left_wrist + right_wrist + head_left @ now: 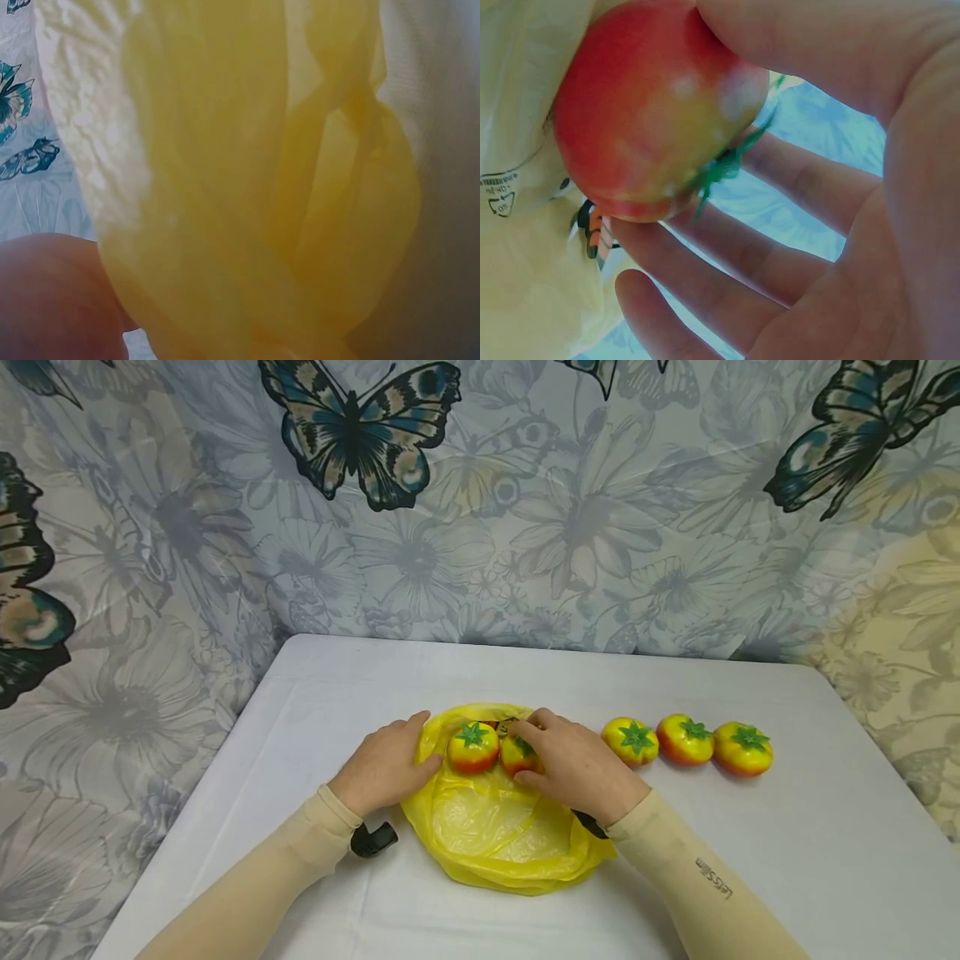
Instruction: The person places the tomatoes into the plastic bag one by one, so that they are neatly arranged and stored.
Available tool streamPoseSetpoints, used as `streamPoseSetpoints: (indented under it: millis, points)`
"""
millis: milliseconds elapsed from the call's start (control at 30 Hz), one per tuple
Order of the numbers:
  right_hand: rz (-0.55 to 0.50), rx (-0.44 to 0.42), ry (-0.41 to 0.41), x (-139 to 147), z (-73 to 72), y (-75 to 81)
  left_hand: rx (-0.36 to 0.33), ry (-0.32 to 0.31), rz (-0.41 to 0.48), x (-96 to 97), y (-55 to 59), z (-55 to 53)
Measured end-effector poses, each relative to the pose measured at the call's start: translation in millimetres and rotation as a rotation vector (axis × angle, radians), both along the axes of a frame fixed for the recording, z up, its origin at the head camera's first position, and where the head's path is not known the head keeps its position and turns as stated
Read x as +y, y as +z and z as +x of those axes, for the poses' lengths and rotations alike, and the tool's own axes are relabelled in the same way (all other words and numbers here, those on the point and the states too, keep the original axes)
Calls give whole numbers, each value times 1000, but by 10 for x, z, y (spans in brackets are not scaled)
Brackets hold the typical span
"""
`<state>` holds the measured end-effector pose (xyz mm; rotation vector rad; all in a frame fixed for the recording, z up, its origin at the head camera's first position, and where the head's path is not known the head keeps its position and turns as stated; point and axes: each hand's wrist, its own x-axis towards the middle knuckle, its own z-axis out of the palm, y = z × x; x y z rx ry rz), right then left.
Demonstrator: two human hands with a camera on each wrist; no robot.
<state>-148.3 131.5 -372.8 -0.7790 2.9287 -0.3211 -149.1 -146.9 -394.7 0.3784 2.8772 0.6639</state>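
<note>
A yellow plastic bag [495, 860] lies spread on the white table, its rim rolled outward. My left hand [386, 768] holds the bag's left rim; in the left wrist view the yellow plastic [217, 180] hides most of its fingers. Inside the bag, near the far side, sits a yellow-red tomato [472, 749] with a green star-shaped top. Right beside it, my right hand [577, 764] grips a second tomato [652, 112] between thumb and fingers, low over the bag.
Three more tomatoes stand in a row on the table right of the bag: a near-left one [630, 742], a middle one [685, 740] and a right one [742, 749]. Behind the white table [810, 843] hangs a butterfly-patterned cloth [585, 535].
</note>
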Motion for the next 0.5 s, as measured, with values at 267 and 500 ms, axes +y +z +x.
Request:
streamPoseSetpoints:
  millis: [267, 500]
  points:
    - [3, 1, 1, 9, 2, -24, -1, 1, 4, 7, 9, 13]
    - [7, 0, -5, 9, 2, -24, -1, 1, 6, 10, 20, 21]
